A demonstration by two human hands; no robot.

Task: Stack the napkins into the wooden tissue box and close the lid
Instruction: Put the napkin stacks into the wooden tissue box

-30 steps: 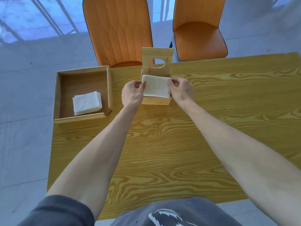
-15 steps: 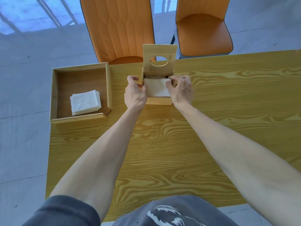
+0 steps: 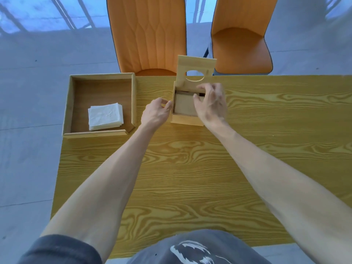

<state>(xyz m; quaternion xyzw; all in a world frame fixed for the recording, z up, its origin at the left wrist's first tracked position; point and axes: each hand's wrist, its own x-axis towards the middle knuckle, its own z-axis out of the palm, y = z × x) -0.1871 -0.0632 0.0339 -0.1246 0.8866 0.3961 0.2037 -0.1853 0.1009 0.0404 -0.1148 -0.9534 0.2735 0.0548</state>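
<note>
open tissue box (image 3: 187, 119), lid (image 3: 196, 70) up, hands beside

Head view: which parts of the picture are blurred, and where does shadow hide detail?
Head view: the right hand is smeared by motion blur over the tissue box; the left hand is sharper; the napkins inside the box look dim in shadow; the stack in the tray is bright and clear.

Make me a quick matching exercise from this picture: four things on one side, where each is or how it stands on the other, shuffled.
1. lid
2. napkin stack
3. left hand
4. right hand

A. lying in the open tray
B. standing upright, open
C. over the tissue box opening
D. beside the tissue box's left wall

Pairs: 1-B, 2-A, 3-D, 4-C
</note>
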